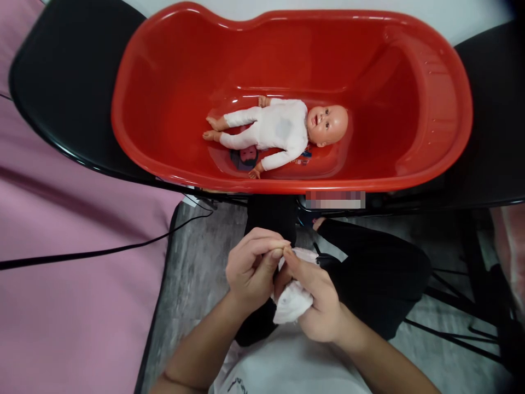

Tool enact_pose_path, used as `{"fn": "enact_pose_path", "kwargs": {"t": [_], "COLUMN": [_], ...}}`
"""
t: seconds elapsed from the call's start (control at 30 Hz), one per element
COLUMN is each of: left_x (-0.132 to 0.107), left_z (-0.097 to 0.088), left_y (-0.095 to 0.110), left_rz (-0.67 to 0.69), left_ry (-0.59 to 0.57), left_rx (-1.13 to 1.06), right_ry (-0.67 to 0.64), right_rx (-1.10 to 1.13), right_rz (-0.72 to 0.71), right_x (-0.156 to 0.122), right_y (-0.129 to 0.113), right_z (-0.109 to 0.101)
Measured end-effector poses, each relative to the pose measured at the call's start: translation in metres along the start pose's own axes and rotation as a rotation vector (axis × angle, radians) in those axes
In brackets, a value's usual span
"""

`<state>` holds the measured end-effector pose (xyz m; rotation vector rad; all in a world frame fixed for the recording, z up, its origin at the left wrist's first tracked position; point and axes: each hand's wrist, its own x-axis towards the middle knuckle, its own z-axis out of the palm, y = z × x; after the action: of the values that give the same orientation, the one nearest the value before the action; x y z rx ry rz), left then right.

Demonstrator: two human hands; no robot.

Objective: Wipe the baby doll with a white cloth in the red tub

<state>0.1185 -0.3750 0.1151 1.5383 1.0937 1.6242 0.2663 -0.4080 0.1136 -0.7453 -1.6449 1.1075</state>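
Note:
My left hand point(250, 268) and my right hand point(318, 298) meet in front of my lap, fingertips pinched together on a small white crumpled cloth point(293, 298). The right hand's fingers wrap round the bulk of it. Farther out, a baby doll point(279, 128) in a white suit lies on its back in a red plastic baby tub point(443, 82), head to the right, feet to the left. Both hands are well short of the tub.
The tub rests on black chairs point(65, 82). A pink sheet point(61, 295) covers the left side, with a black cable point(102, 251) running across it. My black-trousered legs point(381, 273) and grey floor point(197, 273) lie below.

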Motion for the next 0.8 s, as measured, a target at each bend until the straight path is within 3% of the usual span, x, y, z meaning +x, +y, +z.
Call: {"fn": "enact_pose_path", "kwargs": {"t": [0.33, 0.47, 0.6, 0.8], "left_x": [-0.008, -0.001, 0.008, 0.014], "left_z": [0.002, -0.004, -0.026, -0.079], "left_y": [-0.003, -0.010, -0.021, -0.029], "left_rz": [-0.099, -0.113, -0.185, -0.148], "left_ry": [0.016, 0.102, 0.210, 0.201], "left_rx": [-0.106, -0.175, -0.010, 0.387], "right_ry": [0.058, 0.084, 0.062, 0.028], "right_rx": [0.300, 0.367, 0.209, -0.419], "right_rz": [0.106, 0.162, 0.196, 0.120], "right_x": [-0.001, -0.002, -0.004, -0.013], "right_y": [-0.001, 0.003, 0.009, 0.026], "right_z": [0.006, 0.001, -0.017, -0.063]}}
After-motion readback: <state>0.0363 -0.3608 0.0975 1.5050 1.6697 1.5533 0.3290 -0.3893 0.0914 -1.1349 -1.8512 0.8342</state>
